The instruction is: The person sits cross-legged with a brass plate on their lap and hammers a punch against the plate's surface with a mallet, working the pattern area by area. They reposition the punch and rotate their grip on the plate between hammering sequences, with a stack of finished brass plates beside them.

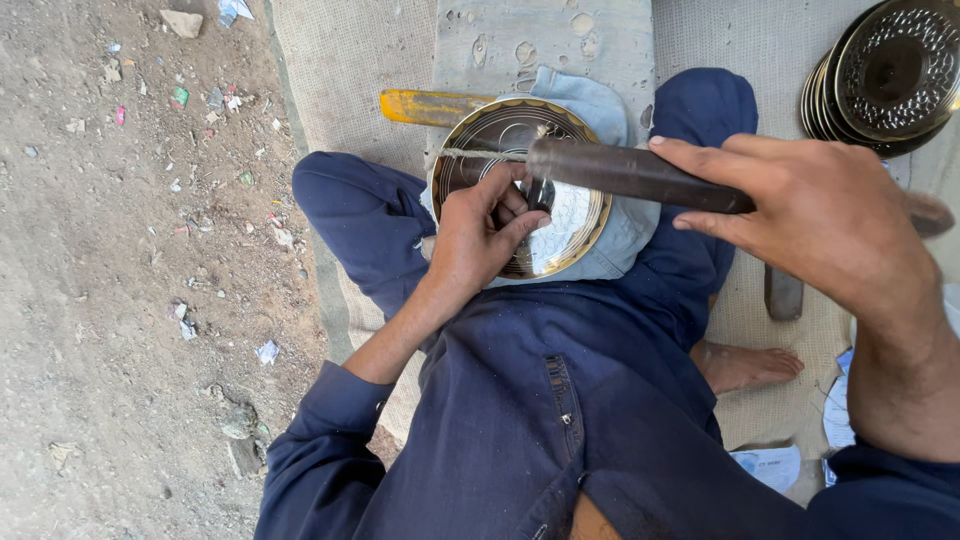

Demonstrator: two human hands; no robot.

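The left hand (480, 235) is closed around a small punch (537, 192), fingers pinched tight and its tip set on the face of a round brass plate (570, 215). The right hand (815, 215) grips a dark hammer bar (625, 172) raised across the plate, its far end just above the punch. The plate lies on a pale blue cloth (600, 105) over the person's crossed legs, on a stone slab (545, 40), with part of its face already chased and part smooth. The main danger, as I judge it, is to the left fingers: they wrap the punch close beneath the bar, so a blow landing off-centre could catch a knuckle. A glancing blow could also make the punch skid and scar the smooth part of the plate. The plate looks held only by the hand's weight and the cloth, so it may shift or tip off the lap under a hard blow. A bare foot (745, 365) lies on the mat (760, 290) below the right arm, near a dark block (784, 292); a dropped bar could land there. A stack of finished plates (890, 75) sits well apart at upper right, and a yellow handle (430, 106) lies beyond the plate.
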